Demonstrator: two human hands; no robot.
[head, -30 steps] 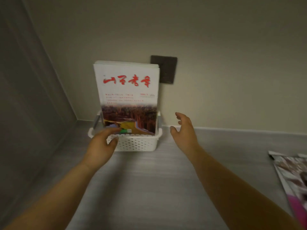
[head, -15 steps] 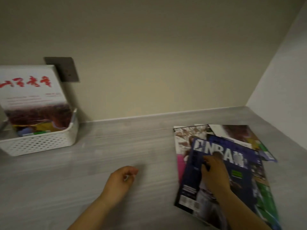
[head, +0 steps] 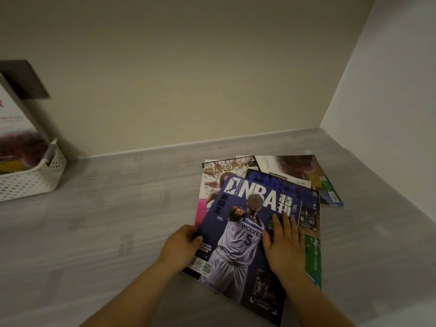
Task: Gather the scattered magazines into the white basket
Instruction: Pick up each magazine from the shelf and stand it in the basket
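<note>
A blue NBA magazine lies on top of a loose pile at the right of the grey surface. My left hand grips its left edge, thumb on the cover. My right hand rests flat on the cover's right side, fingers spread. Under it lie a second blue magazine, a pink and white one and one with a dark red cover. The white perforated basket stands at the far left against the wall, holding an upright magazine with red lettering.
The grey surface runs between basket and pile. A beige wall closes the back and a white wall the right. A dark wall plate sits behind the basket.
The view has swung right from the basket to the pile. My left hand moved across and took hold of the NBA magazine's left edge. My right hand stayed on its cover.
</note>
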